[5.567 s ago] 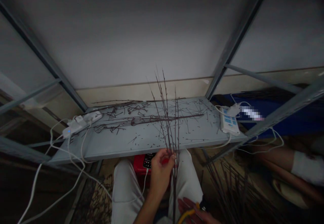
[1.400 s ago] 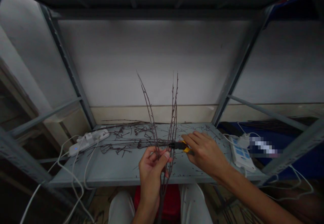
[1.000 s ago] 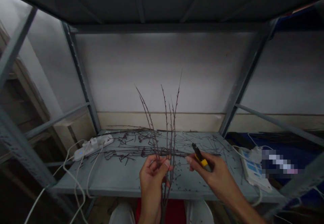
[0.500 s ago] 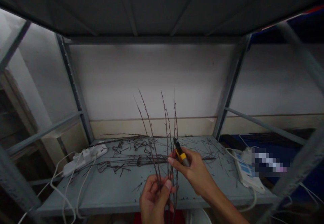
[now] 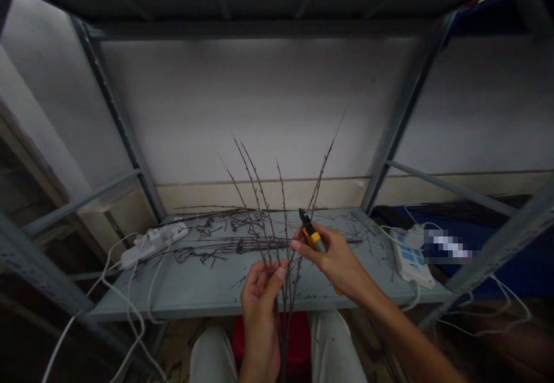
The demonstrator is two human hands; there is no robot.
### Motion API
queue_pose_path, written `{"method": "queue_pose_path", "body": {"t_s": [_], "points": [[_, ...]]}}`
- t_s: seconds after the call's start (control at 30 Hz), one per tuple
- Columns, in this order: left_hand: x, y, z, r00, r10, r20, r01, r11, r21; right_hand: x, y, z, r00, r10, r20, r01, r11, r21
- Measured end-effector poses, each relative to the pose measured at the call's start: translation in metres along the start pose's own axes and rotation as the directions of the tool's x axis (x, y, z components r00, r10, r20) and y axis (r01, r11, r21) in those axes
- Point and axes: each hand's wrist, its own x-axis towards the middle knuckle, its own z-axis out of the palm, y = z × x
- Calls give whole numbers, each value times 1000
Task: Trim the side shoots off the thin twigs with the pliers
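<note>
At the shelf (image 5: 194, 286), left hand (image 5: 264, 293) pinches twigs (image 5: 284, 316), right hand (image 5: 336, 261) grips pliers (image 5: 312, 236); too strong bending may snap twigs.

You can read no text, brand, number or sign in this view. On your right, the power strip (image 5: 423, 277) bears blue panels (image 5: 415, 258) on its white face, too small and dim for you to make out any lettering, and the patch (image 5: 452, 247) beside it is pixelated beyond reading. The yellow-and-black hand tool (image 5: 313, 237) that you hold and the white extension block (image 5: 151, 246) on your left likewise show you no legible mark.
</note>
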Motion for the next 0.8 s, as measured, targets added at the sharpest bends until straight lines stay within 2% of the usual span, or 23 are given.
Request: {"method": "queue_pose_path", "body": {"t_s": [0.2, 0.37, 0.53, 0.67, 0.8], "points": [[2, -1, -3, 994, -37, 98, 36, 999, 15, 0, 3, 1, 1000, -24, 15, 25, 1000, -18], [0, 5, 0, 989, -14, 149, 3, 997, 71, -4, 3, 3, 995, 13, 103, -23, 996, 87], [-2, 7, 3, 989, 26, 144, -44, 991, 123, -10, 3, 8, 991, 57, 122, -81, 976, 201], [-1, 5, 4, 995, 54, 89, -66, 988, 141, -9, 2, 9, 990, 74, 123, -101, 968, 228], [0, 6, 5, 994, 69, 80, -82, 982, 168, -9, -1, 9, 989, 67, 132, -97, 967, 235]]}}
